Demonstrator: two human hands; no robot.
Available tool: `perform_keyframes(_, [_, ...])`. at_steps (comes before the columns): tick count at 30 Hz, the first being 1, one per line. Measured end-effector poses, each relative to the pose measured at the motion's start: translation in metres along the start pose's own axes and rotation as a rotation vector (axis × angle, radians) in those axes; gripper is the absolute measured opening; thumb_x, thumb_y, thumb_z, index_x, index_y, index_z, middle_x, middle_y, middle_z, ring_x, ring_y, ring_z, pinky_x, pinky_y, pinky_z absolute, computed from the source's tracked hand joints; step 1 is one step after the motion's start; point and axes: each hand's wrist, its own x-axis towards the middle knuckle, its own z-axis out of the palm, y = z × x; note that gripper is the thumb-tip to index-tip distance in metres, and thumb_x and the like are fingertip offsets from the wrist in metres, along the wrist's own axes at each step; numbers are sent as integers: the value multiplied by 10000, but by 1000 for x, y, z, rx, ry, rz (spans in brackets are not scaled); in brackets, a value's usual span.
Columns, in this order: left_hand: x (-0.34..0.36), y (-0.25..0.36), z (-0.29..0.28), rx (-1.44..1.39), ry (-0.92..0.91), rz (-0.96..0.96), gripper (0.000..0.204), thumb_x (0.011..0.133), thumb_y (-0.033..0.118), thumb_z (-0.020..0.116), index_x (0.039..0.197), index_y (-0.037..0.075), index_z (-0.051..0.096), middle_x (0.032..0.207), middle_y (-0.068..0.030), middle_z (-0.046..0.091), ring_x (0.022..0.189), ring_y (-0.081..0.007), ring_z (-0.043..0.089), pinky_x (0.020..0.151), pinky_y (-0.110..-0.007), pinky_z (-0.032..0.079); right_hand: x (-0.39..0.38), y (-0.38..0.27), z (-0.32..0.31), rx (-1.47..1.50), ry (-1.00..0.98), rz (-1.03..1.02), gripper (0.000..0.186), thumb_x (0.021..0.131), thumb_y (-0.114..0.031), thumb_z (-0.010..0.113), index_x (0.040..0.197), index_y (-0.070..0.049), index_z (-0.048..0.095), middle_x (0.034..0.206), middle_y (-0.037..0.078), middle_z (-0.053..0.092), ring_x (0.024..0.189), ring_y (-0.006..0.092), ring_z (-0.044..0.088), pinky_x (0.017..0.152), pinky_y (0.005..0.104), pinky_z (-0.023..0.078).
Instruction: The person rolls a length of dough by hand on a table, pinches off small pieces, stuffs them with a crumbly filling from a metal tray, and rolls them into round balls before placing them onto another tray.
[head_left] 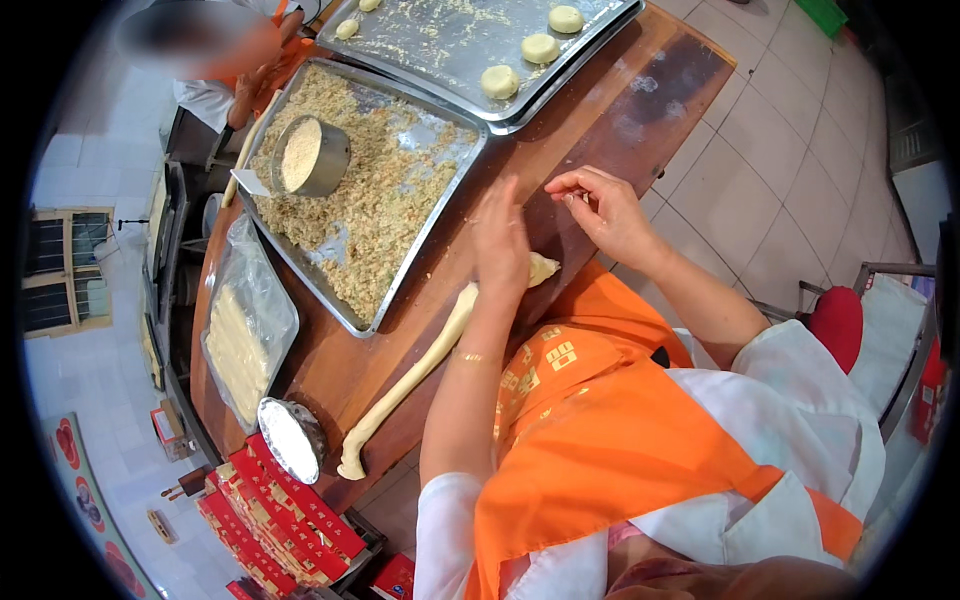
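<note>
Pale long dough rope (420, 365) lies diagonally on dark brown wooden table (620, 110), running from near the front edge up under left hand (500, 245). Left hand flat, fingers together, pressing on rope's upper end w/ cut tip showing just beyond. Right hand (600, 210) just beside, fingertips pinched on a small bit, too small to tell what. Next to rope: large metal tray of crumbly brown filling (380, 200) w/ round metal cup (312, 155) standing in it. Further back, second metal tray (440, 40) w/ round dough pieces (540, 48). Plastic-wrapped tray (245, 325) & foil-covered bowl (290, 438) at table's left edge.
</note>
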Motion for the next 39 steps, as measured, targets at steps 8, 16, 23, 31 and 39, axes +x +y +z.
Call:
perform_keyframes(8, [9,32,14,422,-306,92,751,908,428,633,1543,154,339,1644,-160,165,1530,-328,122,1202,-592,69,2,18,-26,74,71,93,227,895,42,534,1060,-10,682,999,84,681,891,156,675,768,276,533])
perform_keyframes(16, [20,11,22,259,-202,22,658,974,307,529,1554,108,292,1635,-146,213,1526,-330,143,1205,-555,78,18,-10,-25,-60,40,-40,199,891,35,562,1043,-10,683,932,103,653,800,184,656,714,284,521])
perform_keyframes(23, [-7,23,11,183,-149,128,566,958,196,521,1493,59,394,1546,-168,382,1491,-322,256,1208,-502,142,-8,32,-39,-581,38,-184,204,837,-5,644,1037,-41,659,917,133,610,878,340,620,789,420,514])
perform_keyframes(31, [-20,34,-1,-539,-55,-182,351,964,151,621,1287,14,611,1239,-159,624,1060,-229,633,868,-334,526,-19,14,-23,-84,-166,59,181,836,55,634,1004,-5,602,930,89,612,789,192,634,692,348,522])
perform_keyframes(39, [-49,26,-11,-661,-41,-486,181,977,172,652,1070,17,658,917,-31,672,799,-77,616,679,-231,508,-29,-14,18,-118,-227,-211,331,830,-24,681,1155,-44,624,1009,145,612,855,304,645,772,355,545])
